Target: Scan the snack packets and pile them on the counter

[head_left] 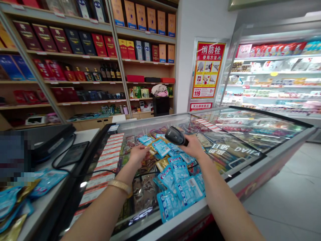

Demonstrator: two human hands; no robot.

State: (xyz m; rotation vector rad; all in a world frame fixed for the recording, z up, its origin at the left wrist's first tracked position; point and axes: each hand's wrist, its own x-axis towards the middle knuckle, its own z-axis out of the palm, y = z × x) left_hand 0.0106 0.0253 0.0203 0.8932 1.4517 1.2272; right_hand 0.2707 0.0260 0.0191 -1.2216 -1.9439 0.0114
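My right hand (194, 146) is closed around the handle of a black barcode scanner (173, 135), its head pointing left over the packets. My left hand (138, 156), with a gold bracelet at the wrist, has its fingers pinched at the edge of a gold packet (152, 149). Right beside that lies a blue packet (162, 147) with a white label, below the scanner's head. A heap of blue snack packets (181, 172) spreads over the glass top of the freezer (140, 219) between my forearms. Another gold packet (162, 164) shows among them.
Left, a counter (54, 197) bears more blue packets (47, 182), a dark phone-like device (73, 154) and a black machine (50, 137). The scanner's black cable (100, 171) crosses the freezer. Shelves (150, 63) of boxes stand behind; a lit cooler (276, 77) is at right.
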